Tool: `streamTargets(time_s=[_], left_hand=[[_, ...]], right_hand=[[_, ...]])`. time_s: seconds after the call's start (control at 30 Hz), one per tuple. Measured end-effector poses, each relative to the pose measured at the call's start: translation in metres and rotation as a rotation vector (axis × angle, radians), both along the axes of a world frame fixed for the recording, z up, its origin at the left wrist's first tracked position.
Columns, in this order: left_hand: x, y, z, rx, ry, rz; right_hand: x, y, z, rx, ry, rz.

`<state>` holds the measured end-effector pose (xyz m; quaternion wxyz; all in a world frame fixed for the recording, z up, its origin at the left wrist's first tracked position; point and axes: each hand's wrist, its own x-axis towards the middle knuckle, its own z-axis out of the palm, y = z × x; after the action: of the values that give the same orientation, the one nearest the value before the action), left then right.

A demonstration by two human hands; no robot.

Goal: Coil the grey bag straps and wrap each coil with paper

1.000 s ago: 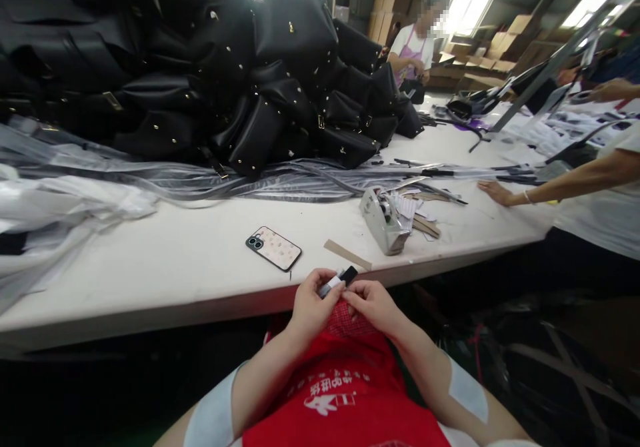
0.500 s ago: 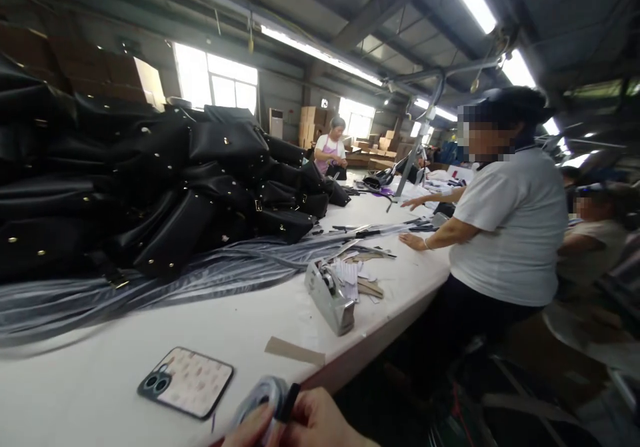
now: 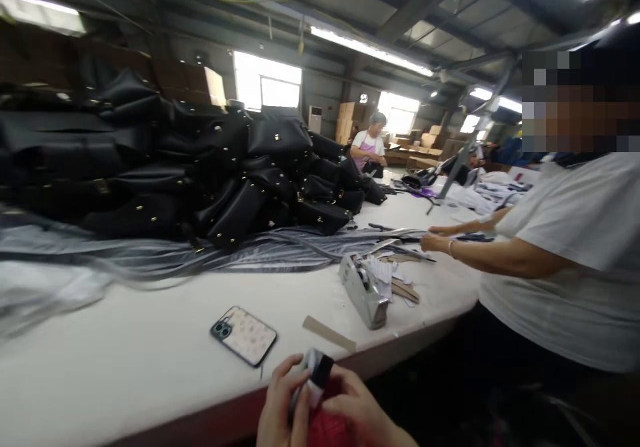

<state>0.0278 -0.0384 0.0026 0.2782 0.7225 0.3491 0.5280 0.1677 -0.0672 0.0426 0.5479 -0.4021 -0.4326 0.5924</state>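
Low in the view, at the table's near edge, both my hands are close together. My left hand (image 3: 283,403) is closed around a small grey roll (image 3: 311,355) that looks like tape; fingers partly cover it. A short black strip (image 3: 323,371) lies against the roll, a pale patch below it. My right hand (image 3: 364,412) grips the black strip from the right, with some fingertips hidden behind it. Beyond my hands, a phone (image 3: 245,335) in a patterned case lies camera side up on the white table (image 3: 165,347). A flat tan strip (image 3: 329,333) lies right of the phone.
A metal tape dispenser (image 3: 364,293) stands near paper scraps (image 3: 383,277). Black bags (image 3: 280,133) are heaped at the back left, behind long grey strips (image 3: 270,250). A co-worker (image 3: 565,247) leans over the table's right side; another person (image 3: 367,147) works farther back.
My view has turned left and the hands show more fully. The roll and black strip have tilted up between my fingers. The nearby co-worker's hands have come together over the strips.
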Motion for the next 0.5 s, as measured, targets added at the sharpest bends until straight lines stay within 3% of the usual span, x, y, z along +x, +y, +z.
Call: streamTargets(time_s=[0.07,0.17,0.27,0.4,0.5], left_hand=[[-0.008,-0.005,0.006,-0.013,0.050,-0.068],[-0.022,-0.012,0.011,-0.028,0.158,-0.155],[-0.041,-0.008,0.012,-0.060,0.264,-0.096],[-0.063,0.027,0.010,-0.070,0.345,0.090],[-0.073,0.072,0.007,-0.012,0.457,0.165]], right_hand=[[0.001,-0.005,-0.002,-0.016,-0.062,0.022],[0.005,-0.010,-0.011,0.024,-0.338,0.017],[0.017,-0.003,-0.016,0.144,-0.680,-0.038],[0.044,0.037,-0.008,0.380,-1.233,-0.344],[0.069,0.080,-0.012,0.370,-1.674,-0.408]])
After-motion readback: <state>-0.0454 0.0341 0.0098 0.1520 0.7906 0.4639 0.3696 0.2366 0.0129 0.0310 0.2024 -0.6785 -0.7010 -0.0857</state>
